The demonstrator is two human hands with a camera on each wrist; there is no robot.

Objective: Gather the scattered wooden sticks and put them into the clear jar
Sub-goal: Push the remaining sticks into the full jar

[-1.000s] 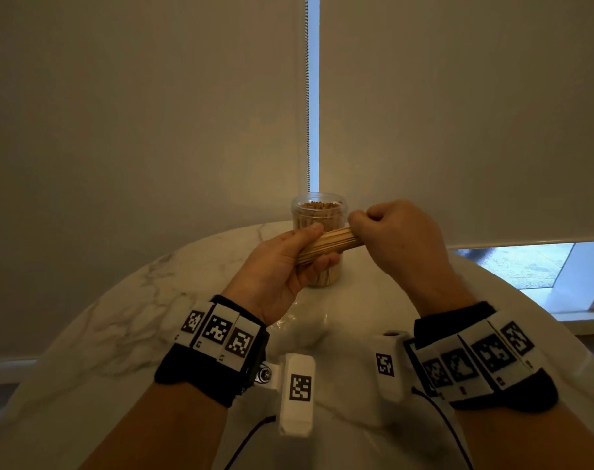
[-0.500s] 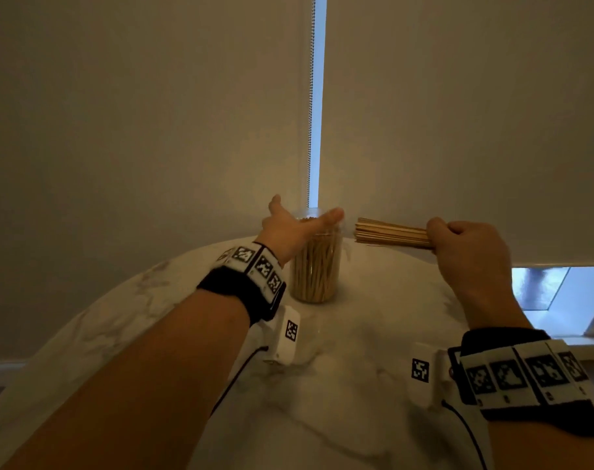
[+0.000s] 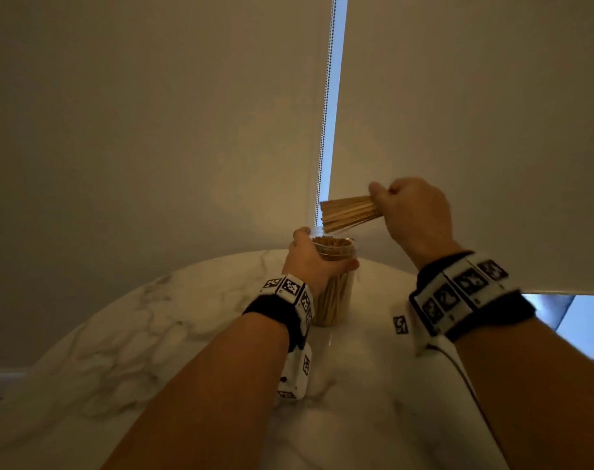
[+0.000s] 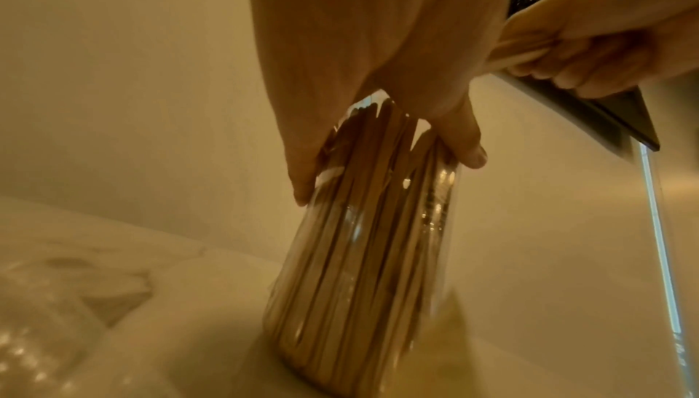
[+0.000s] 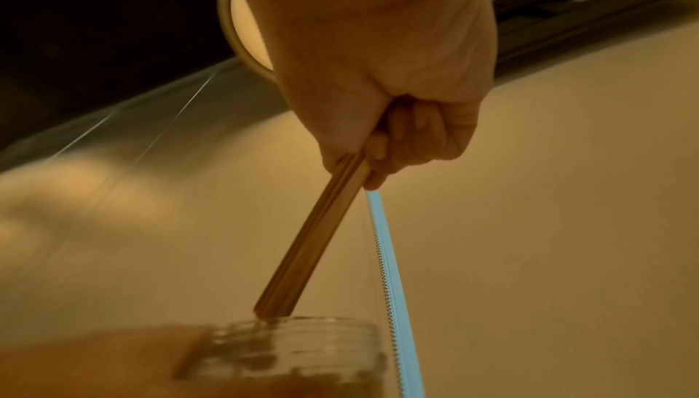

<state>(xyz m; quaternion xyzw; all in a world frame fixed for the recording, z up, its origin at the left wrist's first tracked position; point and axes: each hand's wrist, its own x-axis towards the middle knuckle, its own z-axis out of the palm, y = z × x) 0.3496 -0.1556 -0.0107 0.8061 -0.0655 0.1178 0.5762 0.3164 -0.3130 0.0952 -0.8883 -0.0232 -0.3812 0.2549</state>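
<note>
A clear jar [image 3: 334, 296] packed with upright wooden sticks stands on the marble table [image 3: 153, 334] near its far edge. My left hand [image 3: 314, 261] grips the jar near its rim, fingers and thumb wrapped round it; the left wrist view shows this grip on the jar [image 4: 363, 270]. My right hand [image 3: 412, 215] holds a bundle of wooden sticks [image 3: 348, 213] in a fist, just above and right of the jar mouth. The bundle's free ends point left and slightly down. In the right wrist view the bundle [image 5: 317, 234] slants down with its tips at the jar rim [image 5: 302, 344].
Closed roller blinds [image 3: 153, 130] hang right behind the table, with a bead chain [image 3: 326, 113] in the bright gap between them. A strip of window [image 3: 570, 320] shows at the lower right. A crinkled clear bag [image 4: 34, 330] lies on the table in the left wrist view.
My left hand let go of the bundle, reached to the jar and now grips it. My right hand carried the bundle up and over toward the jar mouth, tips tilting down.
</note>
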